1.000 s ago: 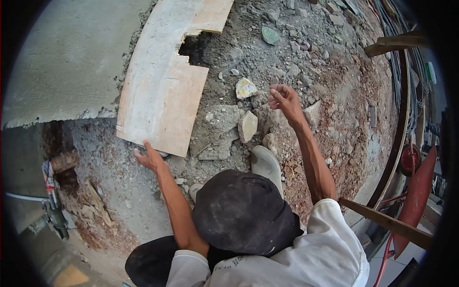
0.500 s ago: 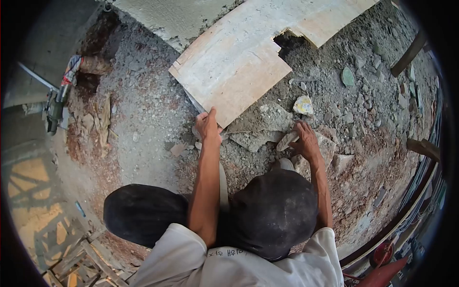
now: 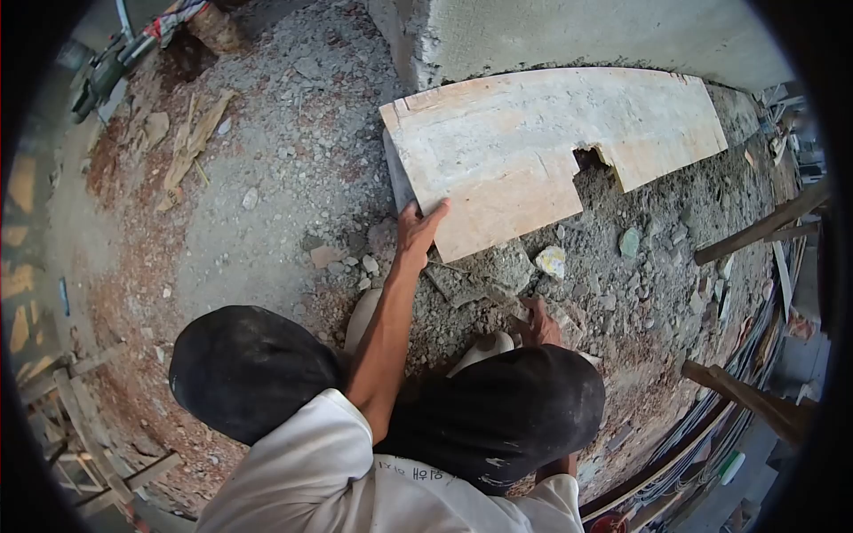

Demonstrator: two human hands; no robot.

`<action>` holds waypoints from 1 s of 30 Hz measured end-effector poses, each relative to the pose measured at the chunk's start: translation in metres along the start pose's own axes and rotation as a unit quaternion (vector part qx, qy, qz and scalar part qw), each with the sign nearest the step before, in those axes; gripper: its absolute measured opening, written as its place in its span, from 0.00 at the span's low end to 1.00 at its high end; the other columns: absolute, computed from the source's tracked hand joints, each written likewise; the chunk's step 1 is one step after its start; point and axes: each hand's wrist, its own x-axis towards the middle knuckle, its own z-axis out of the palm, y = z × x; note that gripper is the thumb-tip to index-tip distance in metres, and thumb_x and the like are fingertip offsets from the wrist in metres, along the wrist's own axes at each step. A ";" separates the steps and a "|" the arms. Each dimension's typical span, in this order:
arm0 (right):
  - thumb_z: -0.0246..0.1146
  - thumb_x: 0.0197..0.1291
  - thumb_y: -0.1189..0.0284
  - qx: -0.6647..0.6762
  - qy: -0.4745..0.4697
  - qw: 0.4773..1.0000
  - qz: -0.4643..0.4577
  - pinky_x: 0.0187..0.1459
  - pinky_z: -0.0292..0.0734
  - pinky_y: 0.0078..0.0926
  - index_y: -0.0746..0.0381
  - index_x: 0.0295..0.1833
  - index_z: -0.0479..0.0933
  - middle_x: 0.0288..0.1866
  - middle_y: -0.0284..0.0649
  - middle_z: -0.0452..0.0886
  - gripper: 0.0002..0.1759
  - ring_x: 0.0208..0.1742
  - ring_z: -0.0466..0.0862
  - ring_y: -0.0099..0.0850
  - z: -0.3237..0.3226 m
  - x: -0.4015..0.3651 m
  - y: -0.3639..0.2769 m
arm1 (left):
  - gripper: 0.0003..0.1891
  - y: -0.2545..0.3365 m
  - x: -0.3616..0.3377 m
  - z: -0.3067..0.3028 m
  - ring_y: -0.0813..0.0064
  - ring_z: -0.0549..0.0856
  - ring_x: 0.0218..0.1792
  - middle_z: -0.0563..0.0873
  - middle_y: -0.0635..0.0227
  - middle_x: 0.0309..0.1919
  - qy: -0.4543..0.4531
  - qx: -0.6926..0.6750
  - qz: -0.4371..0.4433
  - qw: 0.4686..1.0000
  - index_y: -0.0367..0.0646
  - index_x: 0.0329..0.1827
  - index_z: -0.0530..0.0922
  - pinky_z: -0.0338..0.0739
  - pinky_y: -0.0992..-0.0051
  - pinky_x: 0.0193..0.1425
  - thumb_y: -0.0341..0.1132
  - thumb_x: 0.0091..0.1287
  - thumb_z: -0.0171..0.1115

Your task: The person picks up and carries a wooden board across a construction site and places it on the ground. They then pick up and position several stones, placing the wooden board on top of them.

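My left hand (image 3: 419, 235) grips the lower left corner of a pale wooden board (image 3: 506, 151), thumb on top and fingers beneath. The board has a ragged notch in its near edge and lies along the foot of a concrete block. My right hand (image 3: 540, 325) is low among the stones beyond my right knee, partly hidden by it; its fingers are too small and covered to read. A flat grey stone (image 3: 484, 275) lies between my hands, and a yellow-white stone (image 3: 551, 261) is just past the right hand.
The concrete block (image 3: 586, 35) rises behind the board. Wooden posts (image 3: 755, 233) and bundled cables (image 3: 711, 426) are on the right. Torn brown scraps (image 3: 194, 147) lie on the rubble at left, with a timber frame (image 3: 89, 426) at lower left.
The view has turned, so the board now shows more fully and nearer level. My right hand has moved closer behind my knee. My left hand still holds the board's corner.
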 end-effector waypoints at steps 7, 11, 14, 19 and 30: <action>0.62 0.56 0.72 0.047 0.031 0.998 0.018 0.31 0.72 0.36 0.63 0.49 0.68 0.33 0.52 0.77 0.16 0.32 0.80 0.48 0.014 0.045 -0.052 | 0.18 0.005 -0.013 0.017 0.72 0.82 0.27 0.84 0.60 0.27 0.004 -0.023 0.132 0.991 0.36 0.36 0.81 0.75 0.70 0.30 0.44 0.55 0.66; 0.58 0.57 0.74 -0.030 0.057 0.986 -0.155 0.39 0.74 0.35 0.64 0.57 0.68 0.48 0.56 0.75 0.21 0.44 0.79 0.48 0.041 0.072 -0.043 | 0.15 0.060 -0.050 0.025 0.79 0.80 0.28 0.83 0.65 0.25 0.008 -0.044 0.142 0.989 0.35 0.36 0.80 0.74 0.75 0.32 0.42 0.59 0.62; 0.57 0.59 0.68 0.268 0.003 0.963 0.030 0.56 0.68 0.33 0.59 0.63 0.64 0.62 0.48 0.65 0.26 0.60 0.69 0.43 0.043 0.078 -0.062 | 0.17 0.088 -0.068 0.034 0.66 0.83 0.24 0.83 0.57 0.22 0.037 0.025 0.162 0.986 0.35 0.35 0.79 0.76 0.69 0.30 0.44 0.57 0.62; 0.55 0.60 0.66 -0.045 0.118 0.966 -0.228 0.61 0.63 0.37 0.59 0.65 0.61 0.65 0.50 0.62 0.27 0.63 0.64 0.45 0.008 0.178 -0.141 | 0.17 0.112 -0.077 0.036 0.59 0.83 0.24 0.81 0.51 0.20 0.015 0.020 0.181 0.983 0.33 0.33 0.77 0.77 0.67 0.30 0.43 0.58 0.61; 0.54 0.61 0.74 -0.169 0.154 0.934 -0.274 0.62 0.63 0.40 0.44 0.66 0.62 0.68 0.55 0.55 0.28 0.67 0.59 0.52 0.054 0.284 -0.123 | 0.15 0.120 -0.077 0.020 0.73 0.82 0.29 0.82 0.56 0.27 -0.102 0.013 0.145 0.984 0.30 0.41 0.74 0.75 0.73 0.32 0.36 0.62 0.59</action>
